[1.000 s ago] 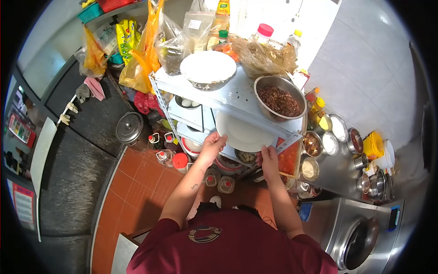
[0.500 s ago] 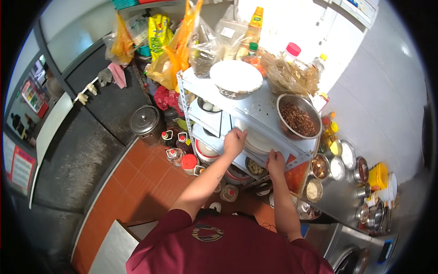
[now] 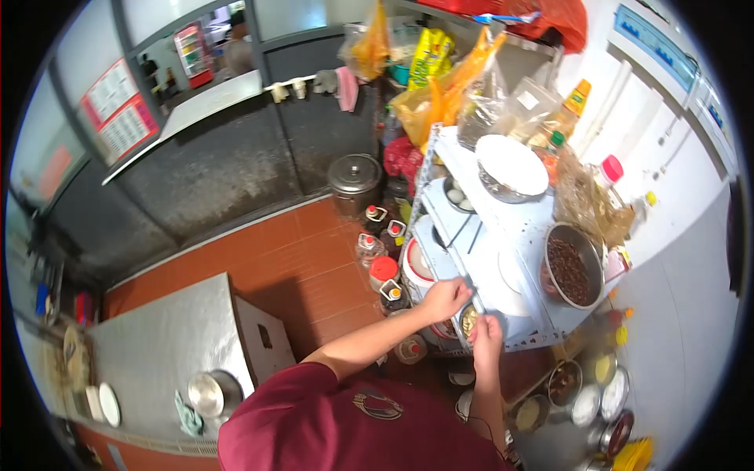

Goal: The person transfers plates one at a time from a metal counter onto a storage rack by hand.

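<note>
My left hand (image 3: 448, 301) is closed in front of the shelf rack's (image 3: 534, 342) middle level, its fingertips by a thin grey edge. Close beside it, my right hand (image 3: 485, 330) is also closed. Whatever either hand grips is too blurred to make out. A white plate (image 3: 512, 282) lies on the shelf just beyond them. Below the hands is a small bowl of pale pieces (image 3: 469, 320). On the top shelf stand a steel bowl of dark red flakes (image 3: 567, 271) and a white-topped bowl (image 3: 512, 166). A bowl of eggs (image 3: 458, 196) sits one level down.
Bottles and a red-lidded jar (image 3: 383, 270) stand on the floor left of the rack, near a lidded pot (image 3: 355, 174). A metal table (image 3: 169, 345) with a steel pot (image 3: 206, 394) is at lower left. Several ingredient bowls (image 3: 585, 404) fill the lower right.
The view has turned left, bringing the metal table into sight. The white plate between my hands a second ago now lies farther in on the shelf, and my hands are closer together.
</note>
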A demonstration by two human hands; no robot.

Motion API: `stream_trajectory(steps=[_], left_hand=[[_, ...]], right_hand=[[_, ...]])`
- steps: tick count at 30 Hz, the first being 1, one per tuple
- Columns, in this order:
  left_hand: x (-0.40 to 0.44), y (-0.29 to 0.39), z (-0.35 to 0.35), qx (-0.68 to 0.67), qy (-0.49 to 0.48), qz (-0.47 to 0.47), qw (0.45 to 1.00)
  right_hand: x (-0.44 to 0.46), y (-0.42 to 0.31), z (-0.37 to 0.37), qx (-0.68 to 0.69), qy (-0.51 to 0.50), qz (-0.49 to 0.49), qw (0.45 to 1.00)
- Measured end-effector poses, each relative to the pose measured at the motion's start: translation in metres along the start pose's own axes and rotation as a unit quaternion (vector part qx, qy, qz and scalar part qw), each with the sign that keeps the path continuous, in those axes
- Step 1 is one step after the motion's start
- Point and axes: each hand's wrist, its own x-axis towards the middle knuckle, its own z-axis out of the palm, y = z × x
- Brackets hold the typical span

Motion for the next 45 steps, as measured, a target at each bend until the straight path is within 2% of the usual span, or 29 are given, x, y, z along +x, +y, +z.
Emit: stream_trajectory(steps=[2, 7, 11, 14, 18, 23, 26, 32, 37, 45], left_hand=[[-0.033, -0.011, -0.002, 0.0, -0.013, -0.013, 1.0], [-0.127, -0.027, -0.024, 0.016, 0.005, -0.068, 0.998], [-0.213, -0.029, -0.048, 0.06, 0.098, -0.195, 0.974], [-0.276, -0.018, -0.058, 0.007, 0.186, -0.281, 0.942], [-0.338, -0.007, -0.055, -0.062, 0.275, -0.346, 0.895], [-0.374, 0.004, -0.045, -0.091, 0.338, -0.324, 0.879], [-0.377, 0.024, -0.047, -0.109, 0.348, -0.332, 0.87], [-0.411, 0.045, -0.053, -0.131, 0.366, -0.325, 0.862], [-0.476, 0.047, -0.059, -0.104, 0.407, -0.293, 0.859], [-0.599, 0.057, -0.06, -0.137, 0.497, -0.279, 0.81]], right_hand=[[-0.013, 0.009, -0.006, 0.005, -0.091, 0.019, 0.996], [-0.036, 0.036, -0.013, 0.0, -0.191, 0.025, 0.981], [-0.045, 0.058, -0.012, -0.014, -0.258, 0.038, 0.965], [-0.053, 0.068, -0.002, -0.032, -0.323, 0.046, 0.945], [-0.064, 0.074, 0.017, -0.045, -0.41, 0.028, 0.911], [-0.086, 0.067, 0.039, -0.06, -0.483, 0.03, 0.873], [-0.099, 0.056, 0.045, -0.048, -0.523, 0.077, 0.848], [-0.126, 0.055, 0.064, -0.086, -0.543, 0.084, 0.831], [-0.169, 0.071, 0.092, -0.088, -0.576, 0.083, 0.809], [-0.28, 0.088, 0.13, -0.088, -0.616, 0.099, 0.776]])
